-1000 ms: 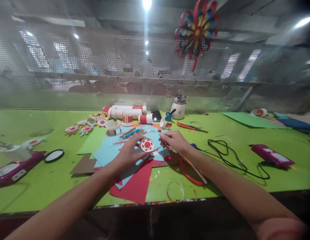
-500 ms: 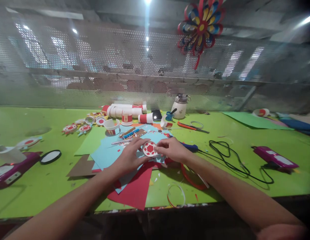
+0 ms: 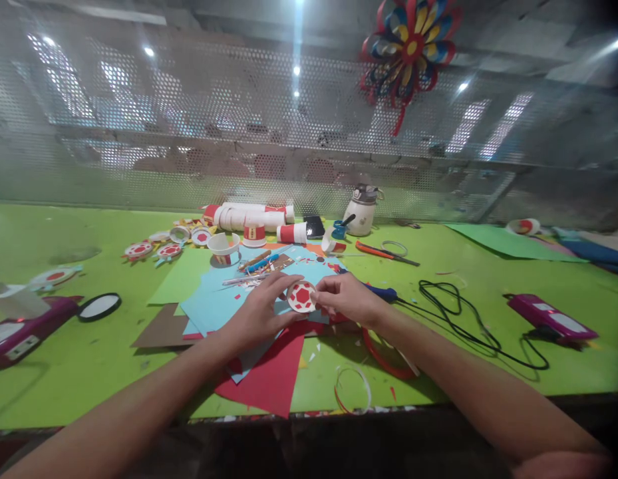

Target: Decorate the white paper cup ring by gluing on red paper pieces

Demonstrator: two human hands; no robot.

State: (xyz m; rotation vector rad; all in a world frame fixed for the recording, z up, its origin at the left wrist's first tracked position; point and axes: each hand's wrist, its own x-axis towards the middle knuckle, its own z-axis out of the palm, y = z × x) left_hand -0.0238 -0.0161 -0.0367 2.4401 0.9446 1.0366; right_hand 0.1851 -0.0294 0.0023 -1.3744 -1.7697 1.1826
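Note:
Between my two hands is a paper cup base [image 3: 302, 297], a white disc with red paper pieces stuck on its face in a flower-like pattern. My left hand [image 3: 263, 307] grips its left side, thumb below and fingers above. At its right edge, the thumb and forefinger of my right hand [image 3: 344, 297] are pinched together; whether a small piece is between them I cannot make out. Beneath lie light blue paper sheets [image 3: 209, 303] and a red sheet [image 3: 273, 379]. A blue-handled glue gun [image 3: 381, 293] is partly hidden behind my right hand.
Stacked paper cups [image 3: 251, 219], a cut cup [image 3: 223, 249] and finished paper turtles [image 3: 139, 250] stand at the back left. Farther right are a bottle [image 3: 361, 211], an orange cutter [image 3: 386, 253], a black cable [image 3: 468, 326] and a purple power strip [image 3: 551, 319]. Paper rings [image 3: 352, 391] lie in front.
The view has shifted slightly. Both hands keep their hold around the decorated cup base, with my right fingers still at its right edge.

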